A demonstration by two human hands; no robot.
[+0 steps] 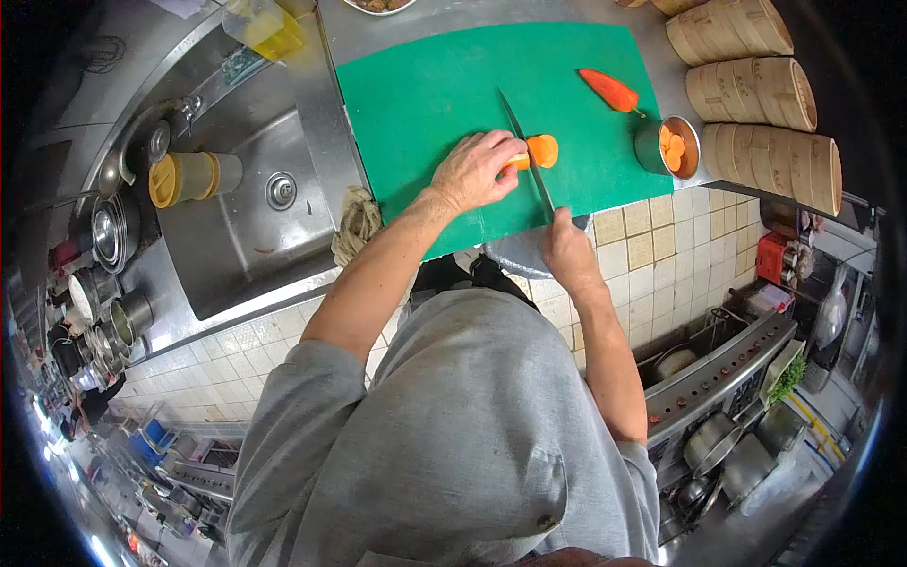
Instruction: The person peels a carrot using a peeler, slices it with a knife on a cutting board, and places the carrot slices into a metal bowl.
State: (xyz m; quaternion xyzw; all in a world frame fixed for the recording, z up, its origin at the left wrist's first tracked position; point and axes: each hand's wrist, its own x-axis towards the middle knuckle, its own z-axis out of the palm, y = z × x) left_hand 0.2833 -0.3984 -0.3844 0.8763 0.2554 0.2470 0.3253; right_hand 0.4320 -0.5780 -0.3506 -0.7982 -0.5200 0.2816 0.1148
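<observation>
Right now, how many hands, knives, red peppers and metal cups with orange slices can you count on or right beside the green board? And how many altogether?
Hands: 2, the left hand and the right hand
Knives: 1 knife
Red peppers: 1 red pepper
Cups with orange slices: 1 metal cup
Total: 5

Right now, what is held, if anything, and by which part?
The right hand holds the knife by its handle, mostly hidden in the grip; the left hand holds the carrot by its left end.
</observation>
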